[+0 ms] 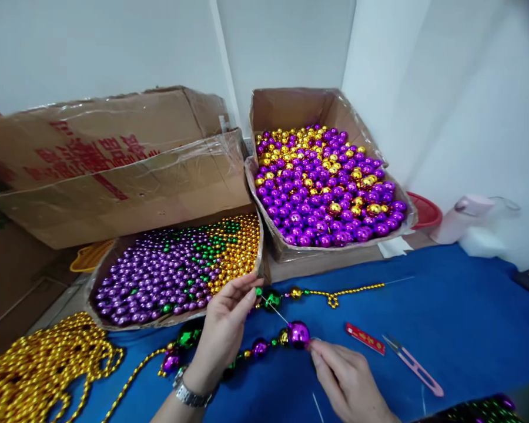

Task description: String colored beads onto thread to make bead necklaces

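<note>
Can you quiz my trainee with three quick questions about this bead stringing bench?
1. True or false: the right hand pinches a large shiny purple bead.
2. Which colours fill the far cardboard box on the right: A) purple and gold, B) green and red, C) all gold?
3. What pink-handled tool lies on the blue tablecloth right of the hands?

Key: 1 true. 2 A. 3 the pink thread snips, beside a small red card. The left hand holds the thin needle.

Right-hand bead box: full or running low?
Full. The right cardboard box is heaped with purple and gold beads up to its front rim; no bare bottom shows.
</note>
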A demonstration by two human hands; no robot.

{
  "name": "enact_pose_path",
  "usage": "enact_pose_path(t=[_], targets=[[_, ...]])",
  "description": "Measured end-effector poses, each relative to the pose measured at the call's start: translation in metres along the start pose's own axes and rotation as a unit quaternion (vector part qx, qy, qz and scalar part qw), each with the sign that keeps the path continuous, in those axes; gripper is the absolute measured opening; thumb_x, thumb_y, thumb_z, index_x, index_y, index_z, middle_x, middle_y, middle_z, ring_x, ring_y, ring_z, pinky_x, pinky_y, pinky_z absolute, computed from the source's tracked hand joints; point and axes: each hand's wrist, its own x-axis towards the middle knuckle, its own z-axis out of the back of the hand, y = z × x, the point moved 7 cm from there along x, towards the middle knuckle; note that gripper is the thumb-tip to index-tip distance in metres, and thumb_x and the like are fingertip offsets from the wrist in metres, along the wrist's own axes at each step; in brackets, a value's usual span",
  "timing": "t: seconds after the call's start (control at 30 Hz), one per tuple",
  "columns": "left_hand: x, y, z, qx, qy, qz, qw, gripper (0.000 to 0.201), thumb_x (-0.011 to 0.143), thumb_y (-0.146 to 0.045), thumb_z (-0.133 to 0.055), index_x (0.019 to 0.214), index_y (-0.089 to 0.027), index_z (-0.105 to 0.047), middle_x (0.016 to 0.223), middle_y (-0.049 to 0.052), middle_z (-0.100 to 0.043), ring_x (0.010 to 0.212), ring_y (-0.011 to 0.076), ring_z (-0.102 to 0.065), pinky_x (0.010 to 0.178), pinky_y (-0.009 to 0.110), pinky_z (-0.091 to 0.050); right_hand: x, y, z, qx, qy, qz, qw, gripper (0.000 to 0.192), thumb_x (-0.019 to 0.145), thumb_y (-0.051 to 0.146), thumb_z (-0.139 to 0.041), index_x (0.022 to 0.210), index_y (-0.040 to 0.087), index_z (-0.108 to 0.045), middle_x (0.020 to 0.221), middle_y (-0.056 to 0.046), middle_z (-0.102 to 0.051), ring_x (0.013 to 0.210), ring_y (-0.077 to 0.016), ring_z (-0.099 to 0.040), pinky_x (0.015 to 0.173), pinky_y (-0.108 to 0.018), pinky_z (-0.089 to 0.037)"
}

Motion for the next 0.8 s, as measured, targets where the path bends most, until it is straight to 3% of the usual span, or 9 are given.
enact_pose_path(t=[0.13,0.27,0.33,0.47,0.53,0.63,0.7,0.8], targets=[[-0.004,-0.001,-0.012,0.05,0.035,-0.008,0.998,0.044,0.076,-0.019,-0.07,0.117,-0.019,-0.056,0.103,0.008,-0.067,0.097,0.0166,-0.06,0.085,0.024,-0.047,0.005,0.003,0.0,-0.023,-0.014,0.011,1.0,0.024,0.091,0.014,-0.037,0.097,0.019,-0.06,0.07,-0.004,-0.065,0.066,-0.0179,-0.066,0.065,-0.026,-0.051],[-0.003,-0.006,-0.034,0.017,0.089,-0.005,0.996,0.058,0.077,-0.02,-0.069,0.129,-0.024,-0.045,0.127,0.01,-0.054,0.094,0.0178,-0.06,0.084,0.031,-0.049,0.009,0.0,0.007,0.006,-0.053,0.006,0.999,0.022,0.092,0.016,-0.037,0.095,0.019,-0.059,0.071,-0.004,-0.064,0.064,-0.0166,-0.064,0.063,-0.024,-0.05],[0.005,-0.012,-0.043,0.017,0.099,-0.012,0.995,0.05,0.082,-0.024,-0.063,0.129,-0.024,-0.045,0.132,0.011,-0.05,0.098,0.02,-0.06,0.083,0.033,-0.05,0.009,-0.005,0.01,0.026,-0.064,-0.012,0.998,0.021,0.093,0.017,-0.038,0.095,0.02,-0.059,0.069,-0.003,-0.064,0.06,-0.015,-0.062,0.058,-0.022,-0.049],[0.039,-0.032,-0.065,0.115,0.114,-0.084,0.983,0.028,0.085,-0.03,-0.058,0.11,-0.018,-0.06,0.108,0.01,-0.065,0.096,0.021,-0.061,0.082,0.032,-0.049,0.007,-0.013,0.017,0.039,-0.09,-0.03,0.995,0.021,0.094,0.02,-0.039,0.099,0.021,-0.059,0.071,-0.003,-0.064,0.064,-0.015,-0.064,0.063,-0.021,-0.05],[0.06,-0.046,-0.082,0.227,0.121,-0.169,0.951,0.024,0.086,-0.029,-0.056,0.105,-0.017,-0.062,0.101,0.009,-0.067,0.092,0.0204,-0.062,0.082,0.031,-0.049,0.006,-0.016,0.021,0.045,-0.099,-0.036,0.993,0.021,0.094,0.021,-0.039,0.1,0.021,-0.06,0.071,-0.002,-0.064,0.064,-0.015,-0.065,0.063,-0.021,-0.05],[0.088,-0.061,-0.115,0.42,0.126,-0.302,0.847,0.025,0.088,-0.027,-0.05,0.107,-0.016,-0.061,0.104,0.011,-0.066,0.094,0.0218,-0.061,0.085,0.034,-0.047,0.006,-0.016,0.027,0.046,-0.119,-0.043,0.991,0.022,0.095,0.023,-0.04,0.099,0.021,-0.061,0.068,-0.002,-0.064,0.06,-0.014,-0.064,0.058,-0.019,-0.049],[0.106,-0.063,-0.141,0.487,0.141,-0.339,0.792,0.026,0.088,-0.026,-0.048,0.109,-0.016,-0.061,0.107,0.012,-0.064,0.099,0.0235,-0.058,0.09,0.037,-0.044,0.006,-0.018,0.032,0.05,-0.143,-0.058,0.987,0.022,0.095,0.027,-0.041,0.097,0.022,-0.063,0.067,-0.001,-0.064,0.057,-0.0134,-0.064,0.056,-0.018,-0.048],[0.131,-0.056,-0.185,0.529,0.186,-0.344,0.753,0.027,0.088,-0.025,-0.048,0.11,-0.017,-0.06,0.109,0.011,-0.064,0.104,0.0244,-0.055,0.096,0.039,-0.038,0.006,-0.023,0.036,0.056,-0.181,-0.088,0.978,0.025,0.095,0.033,-0.041,0.095,0.023,-0.065,0.062,0.0,-0.063,0.053,-0.0129,-0.063,0.051,-0.018,-0.047]])
